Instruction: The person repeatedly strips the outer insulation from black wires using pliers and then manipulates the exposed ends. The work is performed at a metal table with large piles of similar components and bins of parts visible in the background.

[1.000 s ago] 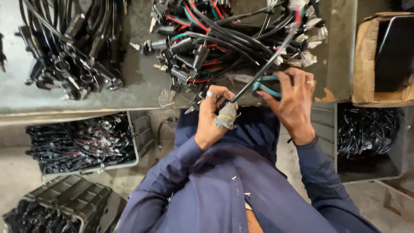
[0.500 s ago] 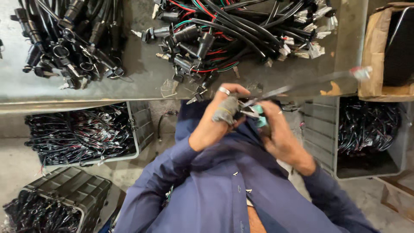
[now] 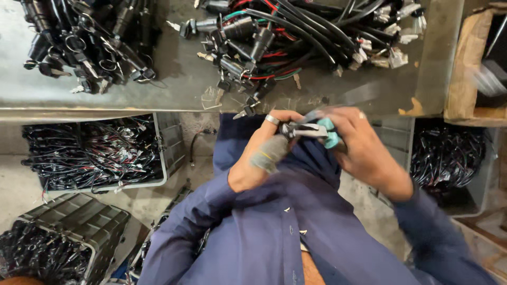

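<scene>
Below the grey tabletop (image 3: 179, 87) heaped with black cable harnesses (image 3: 296, 37), the right hand (image 3: 364, 153) grips teal-handled pliers (image 3: 317, 129) just before the chest, their nose meeting a small blurred part clenched in the ringed left hand (image 3: 261, 155) alongside.

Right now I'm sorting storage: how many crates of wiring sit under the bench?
3 in view: a grey crate at left, a black crate bottom left, a grey crate at right. Others may be hidden by the person.
</scene>
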